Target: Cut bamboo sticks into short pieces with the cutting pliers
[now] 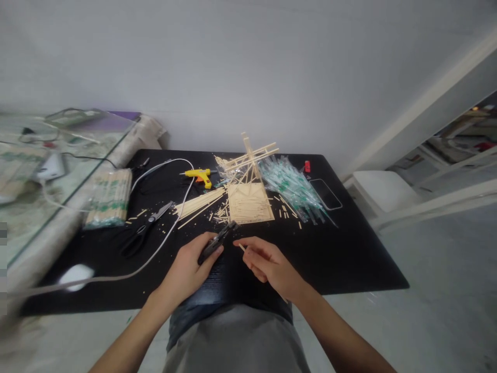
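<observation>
My left hand (196, 261) is closed around a pair of dark-handled pliers (217, 242), whose jaws point up and to the right. Between the fingers of my right hand (267, 261) is a thin wooden stick (242, 247); its short end pokes out toward the pliers, not touching them. Just beyond both hands lies a flat wooden panel (252, 207) with small sticks on it. A lattice frame of glued sticks (252, 155) stands behind the panel. Loose long sticks (202, 204) fan out to the panel's left, with short cut pieces scattered around.
A yellow glue gun (201, 177) and black-handled scissors (145, 228) lie on the left of the black table (330, 259). A white cable (163, 243) crosses there beside a bagged stick bundle (111, 197). Clear-and-green wrappers (295, 186) and a phone-like slab (326, 195) are at right.
</observation>
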{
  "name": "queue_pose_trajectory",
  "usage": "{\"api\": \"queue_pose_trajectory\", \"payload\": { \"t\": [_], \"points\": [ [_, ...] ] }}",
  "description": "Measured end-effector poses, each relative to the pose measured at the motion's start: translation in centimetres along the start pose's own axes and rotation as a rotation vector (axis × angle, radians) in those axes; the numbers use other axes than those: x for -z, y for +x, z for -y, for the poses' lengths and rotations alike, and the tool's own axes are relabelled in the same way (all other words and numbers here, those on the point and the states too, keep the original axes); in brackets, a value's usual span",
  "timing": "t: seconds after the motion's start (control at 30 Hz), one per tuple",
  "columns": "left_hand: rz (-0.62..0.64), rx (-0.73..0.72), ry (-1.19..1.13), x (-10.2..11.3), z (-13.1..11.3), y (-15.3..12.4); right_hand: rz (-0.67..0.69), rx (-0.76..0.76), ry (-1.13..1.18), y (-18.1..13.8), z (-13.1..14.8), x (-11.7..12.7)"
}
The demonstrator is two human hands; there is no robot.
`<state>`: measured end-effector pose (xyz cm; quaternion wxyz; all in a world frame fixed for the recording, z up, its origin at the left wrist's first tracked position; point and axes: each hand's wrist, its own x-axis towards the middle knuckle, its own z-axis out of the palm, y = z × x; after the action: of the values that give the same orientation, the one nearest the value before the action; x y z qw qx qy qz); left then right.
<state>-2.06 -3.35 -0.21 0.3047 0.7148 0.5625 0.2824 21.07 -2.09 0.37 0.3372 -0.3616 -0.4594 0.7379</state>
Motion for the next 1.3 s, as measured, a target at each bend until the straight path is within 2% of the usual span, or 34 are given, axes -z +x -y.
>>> {"api": "queue_pose_trajectory", "payload": {
  "t": [0.17,0.37,1.03,1.3],
  "points": [
    [0.041,-0.006,0.043,-1.1,-0.6,-0.3,-0.066,0.074,-0.046,-0.2,0.1,-0.1],
    [0.032,-0.015,0.069,-1.9,-1.1,-0.5,-0.154,0.1,-0.126,-0.4,0.7,0.0],
    [0.142,0.132,0.064,-2.5,-1.1,-0.3,-0.154,0.082,-0.12,0.2,0.1,0.3],
    [0.156,0.157,0.226,-2.6,-0.4,-0.1,-0.175,0.082,-0.142,0.5,-0.5,0.3]
  ]
}}
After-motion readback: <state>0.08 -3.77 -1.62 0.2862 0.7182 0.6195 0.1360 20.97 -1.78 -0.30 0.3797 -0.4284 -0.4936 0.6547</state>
